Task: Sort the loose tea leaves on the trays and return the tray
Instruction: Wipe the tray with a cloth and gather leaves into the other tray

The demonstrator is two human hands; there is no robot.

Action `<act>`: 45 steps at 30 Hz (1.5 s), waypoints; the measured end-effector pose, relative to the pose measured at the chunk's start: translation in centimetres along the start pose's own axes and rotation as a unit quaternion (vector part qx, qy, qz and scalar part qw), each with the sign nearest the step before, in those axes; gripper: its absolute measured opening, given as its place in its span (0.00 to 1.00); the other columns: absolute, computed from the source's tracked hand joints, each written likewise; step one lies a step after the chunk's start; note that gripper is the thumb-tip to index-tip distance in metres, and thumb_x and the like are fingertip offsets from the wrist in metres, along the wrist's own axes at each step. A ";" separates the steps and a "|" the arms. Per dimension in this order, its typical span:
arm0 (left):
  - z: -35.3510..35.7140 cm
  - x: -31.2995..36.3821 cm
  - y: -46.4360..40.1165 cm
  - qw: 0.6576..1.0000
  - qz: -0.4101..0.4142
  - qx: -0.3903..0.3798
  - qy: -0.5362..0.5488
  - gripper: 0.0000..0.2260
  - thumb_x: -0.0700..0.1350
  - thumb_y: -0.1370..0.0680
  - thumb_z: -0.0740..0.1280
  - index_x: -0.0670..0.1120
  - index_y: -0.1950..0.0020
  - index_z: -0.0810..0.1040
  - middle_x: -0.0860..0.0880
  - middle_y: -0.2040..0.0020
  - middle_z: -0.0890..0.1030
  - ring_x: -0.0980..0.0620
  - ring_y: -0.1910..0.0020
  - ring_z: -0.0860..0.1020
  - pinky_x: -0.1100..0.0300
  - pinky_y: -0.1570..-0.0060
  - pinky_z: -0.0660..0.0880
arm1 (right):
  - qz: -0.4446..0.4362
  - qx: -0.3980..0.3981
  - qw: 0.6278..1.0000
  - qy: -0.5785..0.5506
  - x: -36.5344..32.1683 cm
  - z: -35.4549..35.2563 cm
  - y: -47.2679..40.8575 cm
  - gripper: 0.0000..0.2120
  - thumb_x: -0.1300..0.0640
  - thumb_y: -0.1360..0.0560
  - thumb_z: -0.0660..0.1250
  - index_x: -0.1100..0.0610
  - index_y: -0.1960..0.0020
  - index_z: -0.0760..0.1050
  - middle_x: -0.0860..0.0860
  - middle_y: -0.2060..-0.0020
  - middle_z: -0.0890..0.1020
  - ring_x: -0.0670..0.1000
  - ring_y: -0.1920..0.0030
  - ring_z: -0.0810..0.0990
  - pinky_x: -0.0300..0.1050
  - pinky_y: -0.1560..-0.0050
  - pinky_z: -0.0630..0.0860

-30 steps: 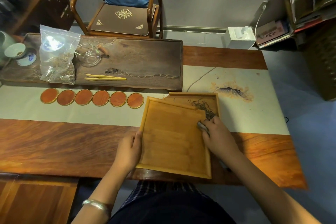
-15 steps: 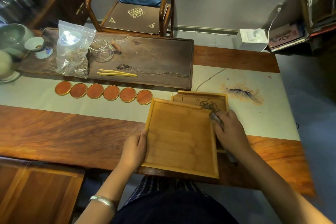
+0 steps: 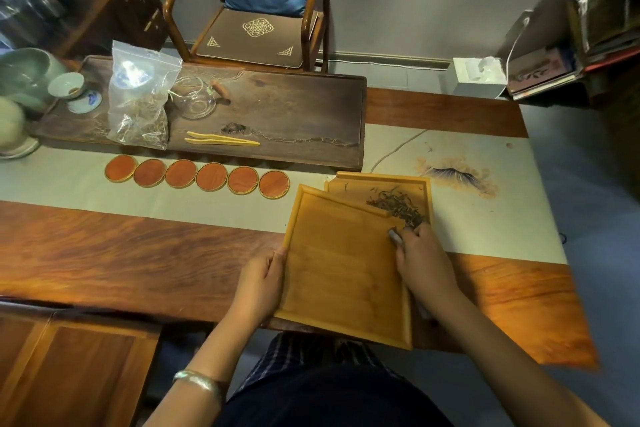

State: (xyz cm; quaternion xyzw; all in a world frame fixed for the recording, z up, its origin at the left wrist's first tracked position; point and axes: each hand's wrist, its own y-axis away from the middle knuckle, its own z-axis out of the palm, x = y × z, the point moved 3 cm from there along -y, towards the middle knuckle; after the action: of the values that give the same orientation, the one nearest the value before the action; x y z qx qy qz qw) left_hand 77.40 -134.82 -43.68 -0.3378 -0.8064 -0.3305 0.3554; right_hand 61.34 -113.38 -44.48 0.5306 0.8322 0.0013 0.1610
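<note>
Two light bamboo trays overlap at the table's front. The upper tray (image 3: 343, 263) holds no leaves and lies tilted over the lower tray (image 3: 381, 180), hiding most of it. A small heap of dark loose tea leaves (image 3: 398, 204) lies in the lower tray's far right corner. My left hand (image 3: 263, 282) grips the upper tray's left rim. My right hand (image 3: 424, 260) holds a thin grey tool (image 3: 394, 236) at the upper tray's right rim, its tip just short of the leaves.
A row of round orange coasters (image 3: 197, 177) lies left of the trays. Behind them a dark wooden tea board (image 3: 298, 104) carries a plastic bag of tea (image 3: 140, 104), a glass pitcher (image 3: 195, 97) and bamboo tongs (image 3: 221, 139). Cups (image 3: 65, 85) stand far left.
The view has shifted so the trays sit further right. My right hand and the tool stayed at the leaves, which now lie bunched in the lower tray's far corner. My left hand keeps its grip.
</note>
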 end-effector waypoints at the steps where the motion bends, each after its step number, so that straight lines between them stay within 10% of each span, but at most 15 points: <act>1: 0.1 0.1 0.1 1.000 0.003 -0.008 -0.002 0.20 0.46 0.17 0.55 0.41 0.67 0.69 0.40 0.69 0.73 0.43 0.68 0.72 0.54 0.67 0.67 | 0.010 0.002 1.000 -0.006 0.2 0.1 -0.5 0.13 0.55 0.20 0.58 0.57 0.39 0.74 0.54 0.47 0.72 0.51 0.52 0.74 0.42 0.56 0.73; 16: -1.2 -2.0 0.8 0.999 -0.033 0.022 0.019 0.20 0.47 0.17 0.54 0.46 0.69 0.65 0.45 0.71 0.69 0.50 0.70 0.68 0.55 0.67 0.64 | -0.052 0.138 0.988 -0.055 -2.8 -2.2 -0.3 0.15 0.61 0.24 0.65 0.59 0.37 0.74 0.57 0.48 0.73 0.54 0.49 0.74 0.42 0.55 0.73; 24: -0.3 -0.8 0.5 1.000 0.000 0.001 0.011 0.19 0.45 0.17 0.54 0.44 0.68 0.66 0.45 0.71 0.69 0.50 0.71 0.68 0.56 0.69 0.62 | -0.190 0.044 0.972 -0.131 -11.1 -0.4 0.7 0.16 0.56 0.21 0.62 0.54 0.34 0.71 0.51 0.45 0.71 0.46 0.49 0.70 0.36 0.54 0.69; 45: -0.2 -2.0 1.3 0.999 -0.019 0.001 0.032 0.19 0.47 0.17 0.55 0.43 0.67 0.67 0.44 0.69 0.70 0.48 0.69 0.70 0.55 0.66 0.65 | 0.024 0.022 0.997 -0.072 0.2 0.4 -2.8 0.14 0.55 0.20 0.59 0.58 0.37 0.73 0.57 0.45 0.72 0.54 0.51 0.75 0.46 0.53 0.74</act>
State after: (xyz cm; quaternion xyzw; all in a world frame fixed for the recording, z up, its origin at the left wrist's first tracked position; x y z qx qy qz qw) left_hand 79.53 -134.85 -44.75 -0.3116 -0.8009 -0.3473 0.3753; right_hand 58.92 -114.45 -45.39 0.5522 0.8054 -0.0511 0.2091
